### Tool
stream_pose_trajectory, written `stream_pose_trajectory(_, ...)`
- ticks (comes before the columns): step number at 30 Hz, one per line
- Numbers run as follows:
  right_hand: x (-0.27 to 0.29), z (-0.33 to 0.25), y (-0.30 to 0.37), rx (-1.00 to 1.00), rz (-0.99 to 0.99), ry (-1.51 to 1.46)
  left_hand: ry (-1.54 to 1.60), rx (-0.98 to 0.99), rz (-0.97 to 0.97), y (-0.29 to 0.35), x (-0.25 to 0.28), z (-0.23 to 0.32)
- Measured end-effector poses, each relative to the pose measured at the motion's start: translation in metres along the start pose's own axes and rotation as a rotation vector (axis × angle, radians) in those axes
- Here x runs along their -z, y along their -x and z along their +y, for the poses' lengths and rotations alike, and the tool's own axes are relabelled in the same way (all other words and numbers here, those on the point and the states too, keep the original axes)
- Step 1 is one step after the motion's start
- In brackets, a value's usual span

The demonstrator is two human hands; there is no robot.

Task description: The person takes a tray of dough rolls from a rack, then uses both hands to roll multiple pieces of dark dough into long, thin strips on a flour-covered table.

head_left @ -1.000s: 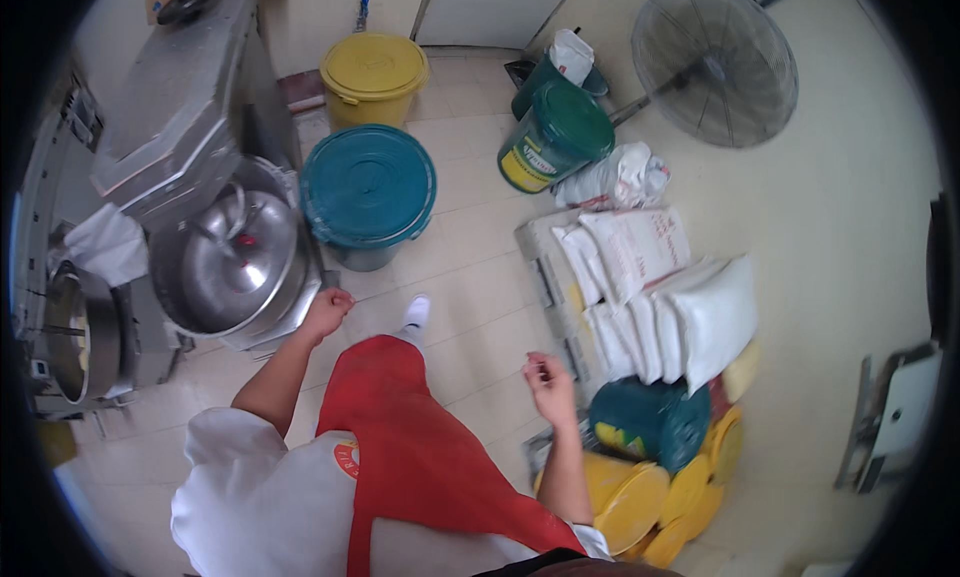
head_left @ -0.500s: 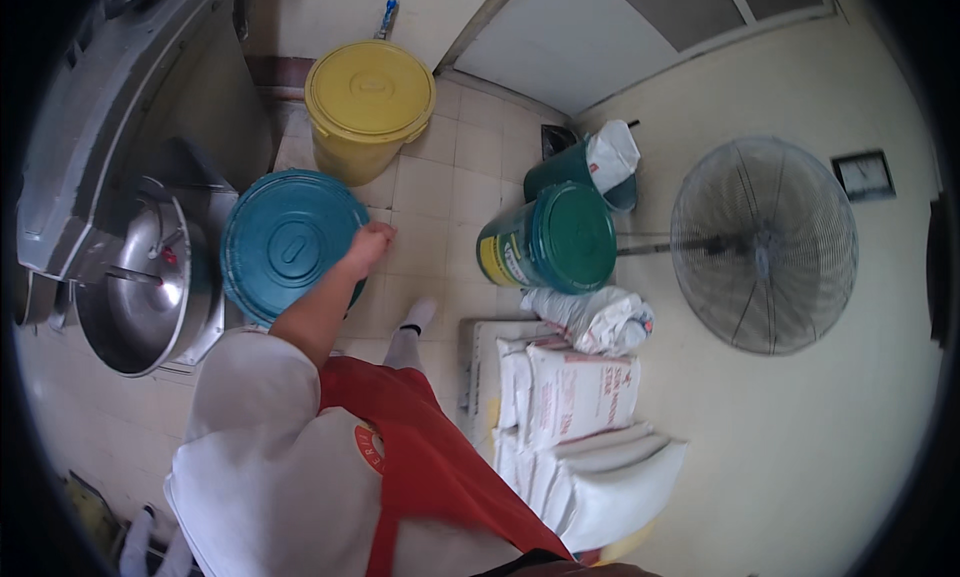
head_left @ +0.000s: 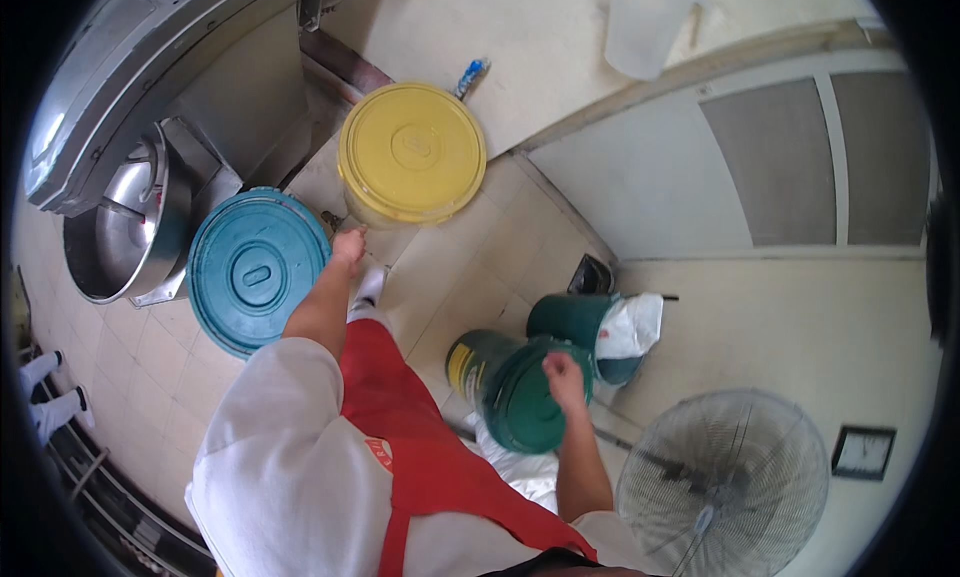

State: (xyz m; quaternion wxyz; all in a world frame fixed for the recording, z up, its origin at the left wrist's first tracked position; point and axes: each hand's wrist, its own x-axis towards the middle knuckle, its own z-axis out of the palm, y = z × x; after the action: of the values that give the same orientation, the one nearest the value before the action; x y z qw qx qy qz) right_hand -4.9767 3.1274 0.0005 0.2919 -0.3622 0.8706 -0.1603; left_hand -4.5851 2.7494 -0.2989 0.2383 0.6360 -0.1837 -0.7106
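Observation:
My left hand (head_left: 349,247) is beside the right rim of the blue-green lidded bin (head_left: 237,307), its fingers curled with nothing visible in them. Whether it touches the rim I cannot tell. My right hand (head_left: 564,377) appears over the dark green lid (head_left: 525,412) of a bucket with a yellow label, its fingers drawn together and nothing seen in them. Contact with that lid cannot be made out. Just beyond my left hand stands a yellow lidded bin (head_left: 412,157).
To the left is a large machine (head_left: 160,67) with a steel mixing bowl (head_left: 120,232). A green bin (head_left: 568,317) holding a white bag stands by the wall. A pedestal fan (head_left: 720,492) is at lower right. A translucent jug (head_left: 640,27) hangs at the top. Another person's legs (head_left: 55,407) show far left.
The view has turned right and shifted forward, so the door and the jug show more. My right hand has come into view over the green lid. My left hand stays near the blue-green bin.

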Motion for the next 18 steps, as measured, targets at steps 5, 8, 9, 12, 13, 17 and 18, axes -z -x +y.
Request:
stream_pose_trajectory(5,0.046,-0.155,-0.231,0.251,-0.037,0.016,0.116,-0.103,0.230,-0.077,-0.081,0.048)
stream_pose_trajectory(8,0.000,-0.269,-0.332,0.375,-0.162,0.074,0.195,-0.038,0.389,-0.099,-0.068,0.064)
stream_pose_trajectory(9,-0.013,-0.294,-0.365,0.386,-0.198,0.079,0.109,-0.010,0.450,-0.098,-0.072,0.066)
stream_pose_trajectory(12,-0.030,-0.341,-0.469,0.426,-0.159,0.194,-0.094,0.013,0.594,-0.078,-0.112,0.081)
stream_pose_trajectory(13,-0.038,-0.359,-0.492,0.433,-0.152,0.174,0.055,0.005,0.539,-0.066,-0.113,0.082)
stream_pose_trajectory(17,-0.075,-0.430,-0.554,0.481,0.002,0.325,0.473,-0.063,0.227,-0.032,-0.128,0.105)
stream_pose_trajectory(18,-0.084,-0.439,-0.565,0.504,0.057,0.376,0.519,-0.075,0.133,-0.024,-0.133,0.106)
